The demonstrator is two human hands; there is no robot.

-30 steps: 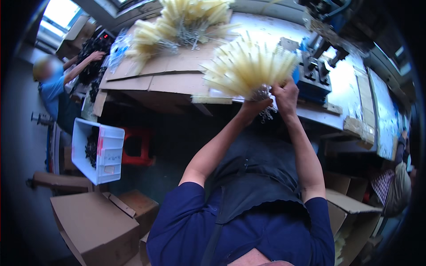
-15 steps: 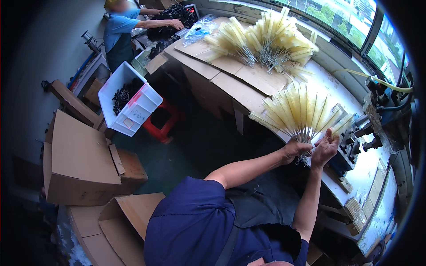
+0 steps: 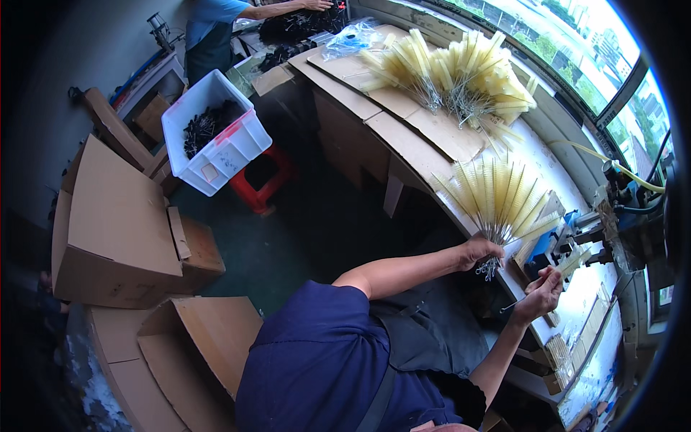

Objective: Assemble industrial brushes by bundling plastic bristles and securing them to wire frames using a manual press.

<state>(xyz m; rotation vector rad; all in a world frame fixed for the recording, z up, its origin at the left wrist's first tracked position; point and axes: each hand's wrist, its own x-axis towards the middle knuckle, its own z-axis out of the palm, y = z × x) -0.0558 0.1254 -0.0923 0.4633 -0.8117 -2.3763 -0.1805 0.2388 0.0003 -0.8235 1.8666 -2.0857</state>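
Observation:
My left hand (image 3: 481,252) is closed round the wire stems of a fanned bunch of brushes (image 3: 500,193). Their pale yellow bristles spread upward, and looped wire ends stick out below the fist. To its right, apart from the bunch, my right hand (image 3: 541,297) pinches a single brush (image 3: 575,261). Its bristle end points at the bench machine (image 3: 603,225), and its thin wire stem comes out on the near side of the fingers. Whether that brush touches the machine I cannot tell.
A big pile of similar brushes (image 3: 468,68) lies on cardboard sheets (image 3: 425,128) along the window bench. At left, a white crate (image 3: 227,162) of black parts rests by a red stool (image 3: 263,189). Cardboard boxes (image 3: 119,216) stand nearby. A co-worker in blue (image 3: 209,32) reaches over black parts.
My right hand has left the bunch and moved right and nearer to me, with one brush in it. My left hand still grips the bunch. The whole view has shifted slightly.

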